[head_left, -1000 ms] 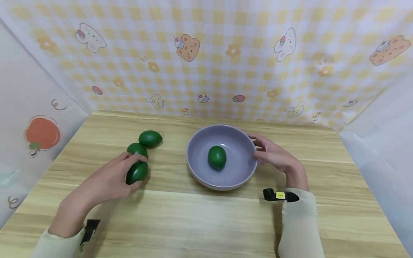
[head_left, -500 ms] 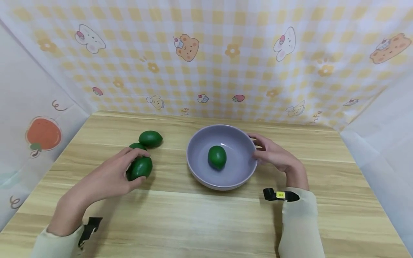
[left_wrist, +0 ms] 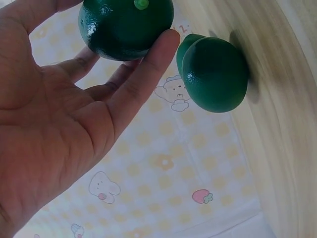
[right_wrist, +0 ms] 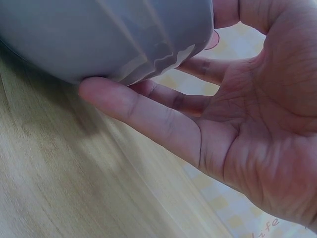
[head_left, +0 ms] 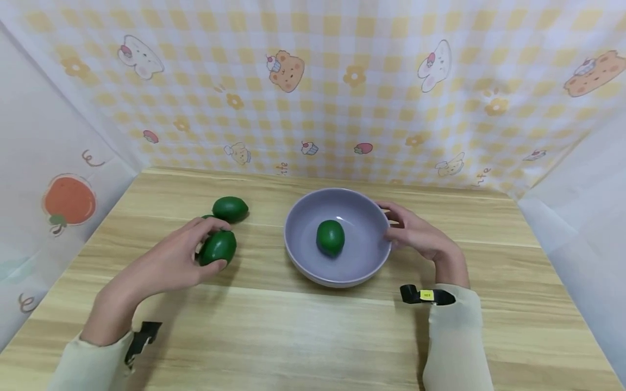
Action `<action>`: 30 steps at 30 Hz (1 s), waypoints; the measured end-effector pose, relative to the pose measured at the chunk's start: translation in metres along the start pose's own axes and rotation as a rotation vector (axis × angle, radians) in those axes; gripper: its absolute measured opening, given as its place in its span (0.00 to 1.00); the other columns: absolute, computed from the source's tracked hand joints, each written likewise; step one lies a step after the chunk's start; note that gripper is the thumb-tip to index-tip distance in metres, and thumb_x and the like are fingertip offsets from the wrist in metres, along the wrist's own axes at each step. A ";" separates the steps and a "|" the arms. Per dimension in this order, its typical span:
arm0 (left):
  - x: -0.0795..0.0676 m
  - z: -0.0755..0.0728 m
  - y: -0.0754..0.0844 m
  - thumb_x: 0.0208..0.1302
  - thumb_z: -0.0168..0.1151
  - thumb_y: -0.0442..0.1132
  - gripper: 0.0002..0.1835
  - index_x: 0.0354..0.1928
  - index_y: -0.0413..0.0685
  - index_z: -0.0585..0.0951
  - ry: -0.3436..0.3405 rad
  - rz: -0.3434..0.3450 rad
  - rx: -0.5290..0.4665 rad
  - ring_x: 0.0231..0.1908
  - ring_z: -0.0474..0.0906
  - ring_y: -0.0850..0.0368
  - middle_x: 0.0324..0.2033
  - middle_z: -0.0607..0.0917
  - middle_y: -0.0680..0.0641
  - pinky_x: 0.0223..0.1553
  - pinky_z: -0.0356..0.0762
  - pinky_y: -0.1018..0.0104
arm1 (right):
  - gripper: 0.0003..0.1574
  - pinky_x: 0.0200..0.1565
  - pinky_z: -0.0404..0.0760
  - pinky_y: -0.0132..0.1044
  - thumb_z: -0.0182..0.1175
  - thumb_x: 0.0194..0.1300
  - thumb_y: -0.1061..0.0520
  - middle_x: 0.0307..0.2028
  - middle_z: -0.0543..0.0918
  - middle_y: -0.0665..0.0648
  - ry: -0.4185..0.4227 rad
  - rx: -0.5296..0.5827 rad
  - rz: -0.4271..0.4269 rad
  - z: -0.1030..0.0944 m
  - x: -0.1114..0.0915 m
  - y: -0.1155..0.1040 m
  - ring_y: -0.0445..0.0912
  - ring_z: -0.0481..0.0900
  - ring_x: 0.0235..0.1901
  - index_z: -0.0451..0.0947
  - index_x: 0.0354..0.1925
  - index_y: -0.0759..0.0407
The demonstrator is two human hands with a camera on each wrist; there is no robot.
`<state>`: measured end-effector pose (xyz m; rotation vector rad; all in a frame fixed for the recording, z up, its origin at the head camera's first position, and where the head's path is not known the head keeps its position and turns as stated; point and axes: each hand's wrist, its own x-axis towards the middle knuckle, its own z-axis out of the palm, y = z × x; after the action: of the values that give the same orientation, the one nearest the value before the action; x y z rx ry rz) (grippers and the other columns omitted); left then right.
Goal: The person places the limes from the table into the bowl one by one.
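My left hand (head_left: 171, 259) holds a dark green lime (head_left: 219, 248) between thumb and fingers, at the left of the table. In the left wrist view the lime (left_wrist: 126, 32) sits at the fingertips, its stem end showing. Behind it lies another lime (head_left: 207, 217), mostly hidden by the fingers, touching or close to a third lime (head_left: 230, 209) farther back. A greyish-purple bowl (head_left: 364, 255) stands mid-table with one lime (head_left: 330, 238) inside. My right hand (head_left: 415, 233) grips the bowl's right side, thumb near the rim; in the right wrist view fingers (right_wrist: 148, 111) lie along its outer wall.
The wood-grain table (head_left: 303, 336) runs back to a yellow-checked cloth (head_left: 323, 108) with cartoon prints. Pale sheets (head_left: 54, 136) flank it at left and right. Black straps (head_left: 143, 341) show at both sleeves.
My left hand has moved slightly right and away from me, carrying the lime off its spot beside the other limes. The right hand and the bowl have stayed in place.
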<state>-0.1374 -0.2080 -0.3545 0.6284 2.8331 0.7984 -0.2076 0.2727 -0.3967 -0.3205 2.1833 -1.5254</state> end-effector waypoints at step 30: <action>0.029 0.002 0.005 0.66 0.75 0.42 0.32 0.69 0.51 0.73 0.010 0.033 -0.156 0.56 0.80 0.47 0.58 0.83 0.43 0.44 0.82 0.62 | 0.48 0.43 0.87 0.40 0.56 0.63 0.66 0.72 0.70 0.72 0.000 -0.009 0.001 0.000 0.000 -0.001 0.58 0.82 0.54 0.60 0.80 0.54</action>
<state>-0.1614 -0.1911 -0.3539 0.6511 2.7406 1.0185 -0.2074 0.2724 -0.3952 -0.3222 2.1909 -1.5158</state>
